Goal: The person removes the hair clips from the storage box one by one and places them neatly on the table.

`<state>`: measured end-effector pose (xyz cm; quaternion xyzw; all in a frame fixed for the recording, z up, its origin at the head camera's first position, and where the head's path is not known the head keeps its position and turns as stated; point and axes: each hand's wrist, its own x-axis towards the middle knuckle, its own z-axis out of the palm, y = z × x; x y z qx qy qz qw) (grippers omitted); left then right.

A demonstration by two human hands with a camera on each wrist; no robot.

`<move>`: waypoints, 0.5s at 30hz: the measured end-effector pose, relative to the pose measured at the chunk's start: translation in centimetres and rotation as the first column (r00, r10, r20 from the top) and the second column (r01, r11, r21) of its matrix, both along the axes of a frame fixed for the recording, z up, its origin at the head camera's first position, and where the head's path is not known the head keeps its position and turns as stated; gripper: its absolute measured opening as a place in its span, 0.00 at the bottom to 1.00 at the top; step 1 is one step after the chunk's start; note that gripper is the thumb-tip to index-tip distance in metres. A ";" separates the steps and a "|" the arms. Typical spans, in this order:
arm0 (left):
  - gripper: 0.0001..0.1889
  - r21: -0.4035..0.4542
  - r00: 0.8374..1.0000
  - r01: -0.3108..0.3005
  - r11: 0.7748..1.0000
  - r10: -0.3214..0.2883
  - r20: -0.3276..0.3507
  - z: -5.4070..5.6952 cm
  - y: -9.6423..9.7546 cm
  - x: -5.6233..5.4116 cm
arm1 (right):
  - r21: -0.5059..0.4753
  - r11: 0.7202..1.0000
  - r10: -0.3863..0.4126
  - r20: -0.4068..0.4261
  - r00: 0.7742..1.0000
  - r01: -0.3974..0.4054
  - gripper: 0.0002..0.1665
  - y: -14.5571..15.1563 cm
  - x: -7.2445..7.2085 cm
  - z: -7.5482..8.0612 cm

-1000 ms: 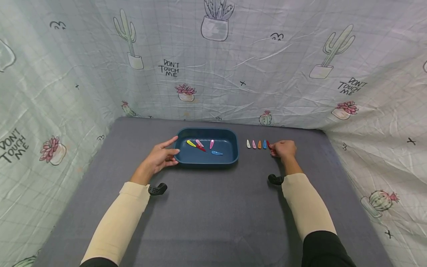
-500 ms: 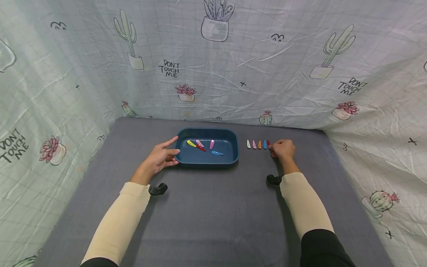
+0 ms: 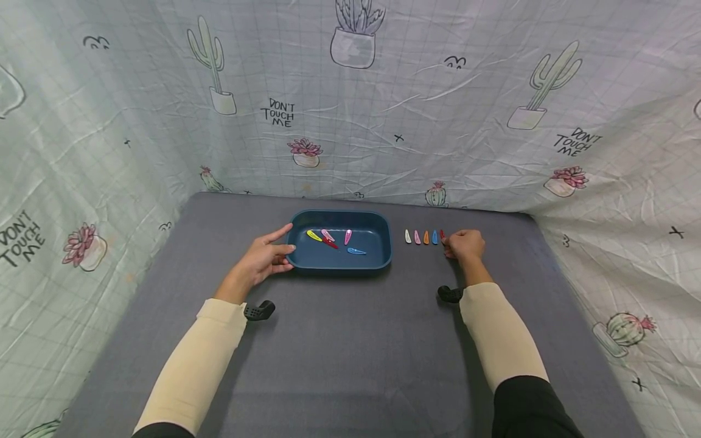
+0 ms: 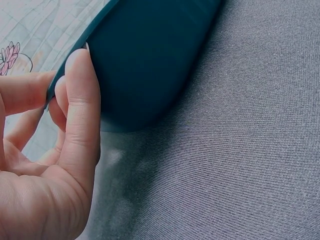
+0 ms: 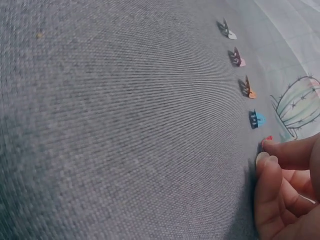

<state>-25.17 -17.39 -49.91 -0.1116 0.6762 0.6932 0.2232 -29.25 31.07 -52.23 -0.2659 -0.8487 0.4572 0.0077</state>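
Five clips (image 3: 426, 237) line the grey counter (image 3: 350, 353) beside the blue tray (image 3: 306, 258), and the right hand (image 3: 465, 244) has its grip pinched on the red clip (image 3: 442, 233) at the right end! Left hand's (image 3: 263, 255) grip clamps the tray's left edge, five more clips (image 3: 347, 236) inside.

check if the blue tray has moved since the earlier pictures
No, in the head view the blue tray shows no visible shift in any direction against the back edge of the gray table.
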 end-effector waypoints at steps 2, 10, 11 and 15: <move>0.37 -0.001 1.000 0.002 1.000 -0.002 0.000 -0.1 0.0 0.0 | -0.029 1.000 -0.001 -0.003 1.000 0.001 0.13 0.2 0.2 0.1; 0.37 0.001 1.000 0.011 1.000 -0.011 -0.008 -0.4 0.1 -0.2 | -0.095 0.995 -0.015 -0.106 0.994 0.005 0.15 0.9 1.0 0.7; 0.37 0.000 1.000 0.010 1.000 -0.010 -0.008 -0.4 0.1 -0.2 | -0.096 0.995 -0.007 -0.116 0.993 -0.004 0.15 0.9 1.1 0.9; 0.37 -0.003 1.000 0.000 1.000 0.000 -0.005 -0.4 0.0 -0.1 | -0.128 0.990 0.042 -0.145 0.989 -0.061 0.14 0.5 1.3 1.6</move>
